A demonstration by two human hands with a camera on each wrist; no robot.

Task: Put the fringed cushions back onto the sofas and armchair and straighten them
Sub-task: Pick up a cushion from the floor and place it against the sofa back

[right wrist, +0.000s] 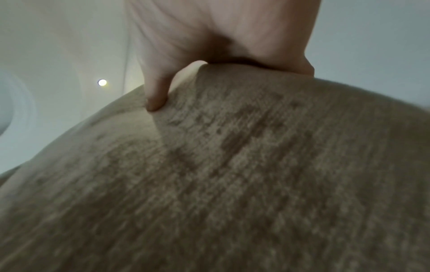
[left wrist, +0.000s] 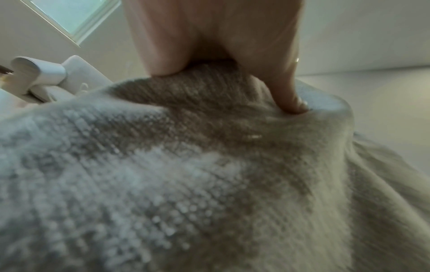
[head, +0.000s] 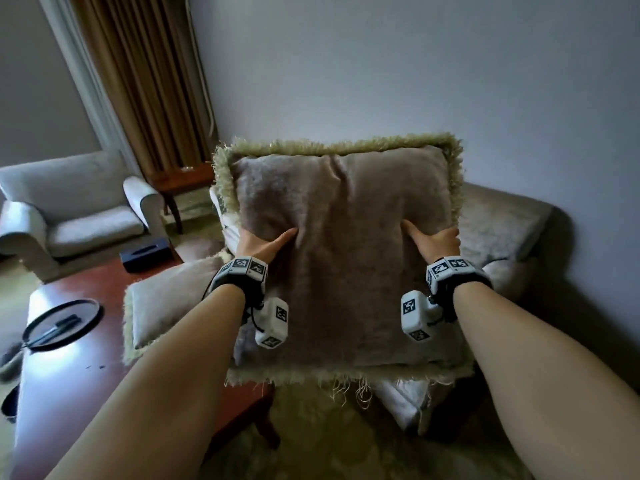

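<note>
Brown fringed cushion (head: 341, 258) is held upright, off the sofa (head: 502, 216); a 2nd cushion (head: 162, 306) lies flat on the tabletop (head: 79, 393).

Left hand (left wrist: 209, 36) at top centre, palm down onto brown-grey cushion (left wrist: 197, 174). Thumb presses into fabric at right, tip sunk in dent; heel of hand presses fabric at left. Fingers hidden behind cushion edge. Cushion fills lower frame, woven texture blurred, folds running down right side. White device (left wrist: 46, 77) far left. Pale wall behind; window corner (left wrist: 74, 16) top left.
</note>
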